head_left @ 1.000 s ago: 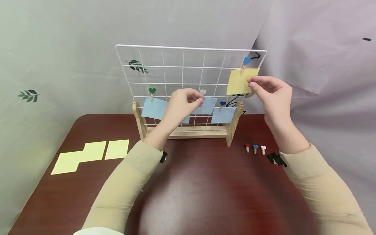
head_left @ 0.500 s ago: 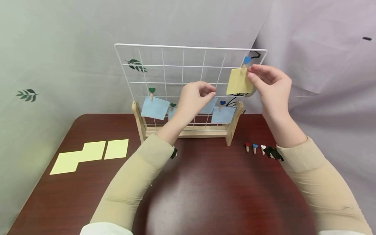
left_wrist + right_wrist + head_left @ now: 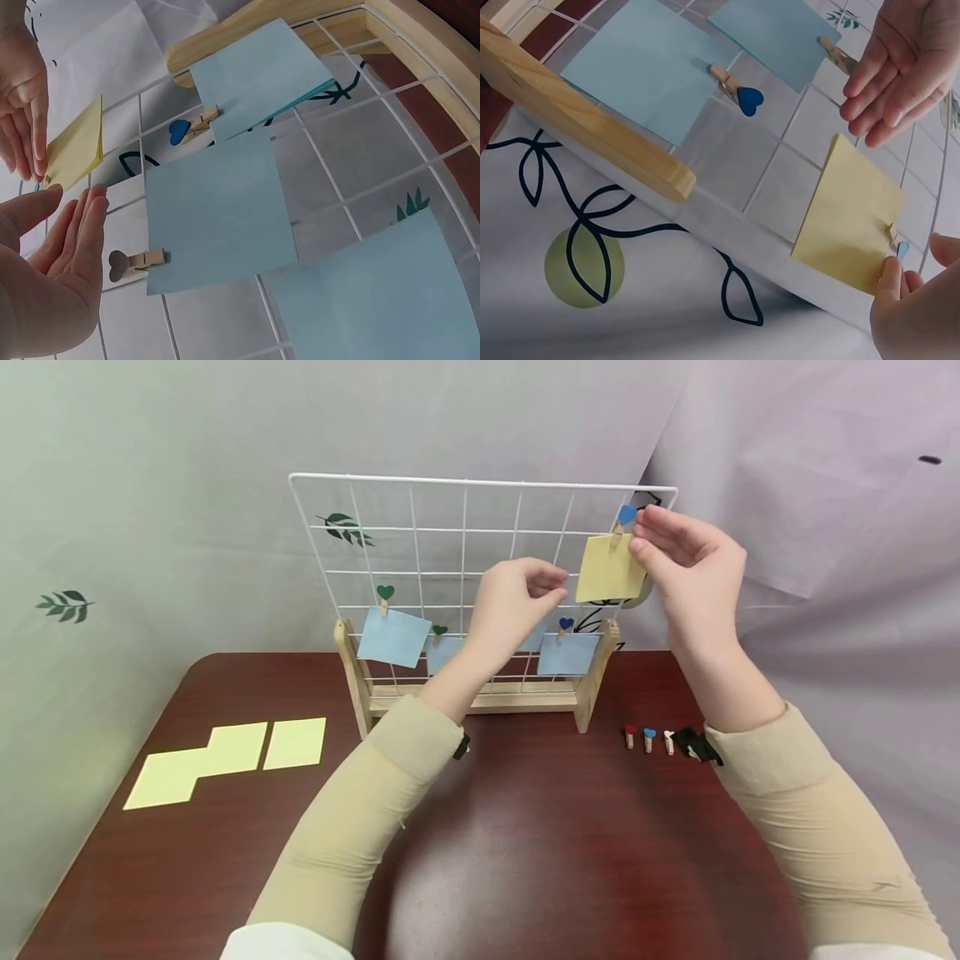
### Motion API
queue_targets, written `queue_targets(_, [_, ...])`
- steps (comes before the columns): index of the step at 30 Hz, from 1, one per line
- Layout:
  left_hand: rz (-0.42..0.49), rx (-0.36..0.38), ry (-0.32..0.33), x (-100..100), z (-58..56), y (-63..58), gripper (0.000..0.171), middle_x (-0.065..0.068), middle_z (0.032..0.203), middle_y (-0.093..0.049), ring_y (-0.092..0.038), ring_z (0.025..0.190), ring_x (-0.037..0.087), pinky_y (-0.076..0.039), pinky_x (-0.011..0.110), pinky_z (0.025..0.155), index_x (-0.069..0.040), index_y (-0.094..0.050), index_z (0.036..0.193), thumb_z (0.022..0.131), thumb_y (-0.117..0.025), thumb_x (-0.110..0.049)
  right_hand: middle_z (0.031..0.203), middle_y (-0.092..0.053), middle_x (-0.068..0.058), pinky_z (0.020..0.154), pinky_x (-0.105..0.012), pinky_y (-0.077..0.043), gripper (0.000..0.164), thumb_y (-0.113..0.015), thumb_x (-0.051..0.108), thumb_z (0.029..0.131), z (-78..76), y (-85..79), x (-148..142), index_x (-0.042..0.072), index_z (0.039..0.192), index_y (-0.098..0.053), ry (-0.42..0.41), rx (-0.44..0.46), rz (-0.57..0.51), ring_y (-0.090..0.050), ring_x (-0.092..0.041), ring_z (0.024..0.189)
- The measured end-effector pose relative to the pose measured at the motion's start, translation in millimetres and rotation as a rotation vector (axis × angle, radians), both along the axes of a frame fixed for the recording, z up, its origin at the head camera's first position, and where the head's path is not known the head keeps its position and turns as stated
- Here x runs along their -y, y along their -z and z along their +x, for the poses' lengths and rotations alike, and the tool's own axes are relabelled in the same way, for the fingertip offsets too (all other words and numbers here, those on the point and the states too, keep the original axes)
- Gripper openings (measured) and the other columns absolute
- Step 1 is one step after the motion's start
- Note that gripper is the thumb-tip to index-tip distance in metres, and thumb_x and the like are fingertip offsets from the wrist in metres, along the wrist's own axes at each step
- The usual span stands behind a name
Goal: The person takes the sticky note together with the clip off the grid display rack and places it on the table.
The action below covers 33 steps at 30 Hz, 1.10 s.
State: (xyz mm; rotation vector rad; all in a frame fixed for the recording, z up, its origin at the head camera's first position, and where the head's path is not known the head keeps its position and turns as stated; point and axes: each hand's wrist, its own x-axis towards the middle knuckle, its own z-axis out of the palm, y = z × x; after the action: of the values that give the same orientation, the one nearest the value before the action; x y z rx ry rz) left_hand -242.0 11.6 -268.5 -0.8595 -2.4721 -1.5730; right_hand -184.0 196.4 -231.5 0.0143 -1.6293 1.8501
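A yellow sticky note point(image 3: 606, 572) hangs at the upper right of a white wire grid point(image 3: 465, 485), under a clothespin with a light blue heart point(image 3: 627, 515). My right hand point(image 3: 701, 568) is at the note's right edge, its fingertips right beside that clothespin and its fingers fairly straight. To the left of the note, my left hand point(image 3: 517, 606) hovers before the grid with loosely bent fingers and nothing between them. Blue sticky notes point(image 3: 217, 214) hang lower on the grid, each with a heart clothespin point(image 3: 739, 94); my left hand and wrist hide part of them in the head view.
Wooden feet point(image 3: 592, 681) hold the grid up on a dark red table point(image 3: 570, 843). Several yellow notes point(image 3: 296, 743) lie at the left. Three clothespins with red point(image 3: 630, 737), blue point(image 3: 649, 740) and white point(image 3: 669, 742) hearts lie at the right. Behind hangs a pale patterned cloth.
My left hand has moved right and up, toward the yellow note. My right hand has slid up along the note's edge to beside the light blue clothespin.
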Motion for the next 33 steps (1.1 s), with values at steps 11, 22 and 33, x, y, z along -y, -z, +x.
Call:
queue_targets(11, [-0.014,-0.017,-0.013,-9.6,3.5,-2.1,0.023,0.008,0.113,-0.082,-0.078,0.100,0.017,-0.061,0.021,0.087,-0.005,-0.078,0.123,0.101,-0.074,-0.013,0.101,-0.084,-0.003,0.093,-0.021,-0.062,0.034,-0.079,-0.010,0.085,-1.5,-11.6,2.3,-0.008,0.119,-0.077,0.007,0.045,0.055,-0.081,-0.012,0.095])
queue_targets(22, [-0.036,-0.024,-0.018,-15.0,4.6,-3.6,0.025,0.007,0.114,-0.082,-0.077,0.099,0.016,-0.062,0.019,0.084,-0.005,-0.077,0.125,0.102,-0.073,-0.014,0.093,-0.082,0.009,0.082,-0.013,-0.061,0.028,-0.078,-0.005,0.087,-10.0,-13.5,-1.8,-0.002,0.115,-0.081,0.036,0.110,0.245,-0.078,0.000,0.084])
queue_targets(33, [-0.074,-0.079,-0.089,-19.3,1.7,-5.2,0.021,0.003,0.109,-0.083,-0.077,0.094,0.010,-0.061,0.019,0.080,-0.009,-0.081,0.119,0.102,-0.074,-0.019,0.082,-0.082,0.008,0.078,-0.014,-0.061,0.021,-0.081,-0.008,0.083,-17.6,-14.0,-2.8,0.002,0.101,-0.085,0.039,0.066,0.190,-0.078,-0.004,0.079])
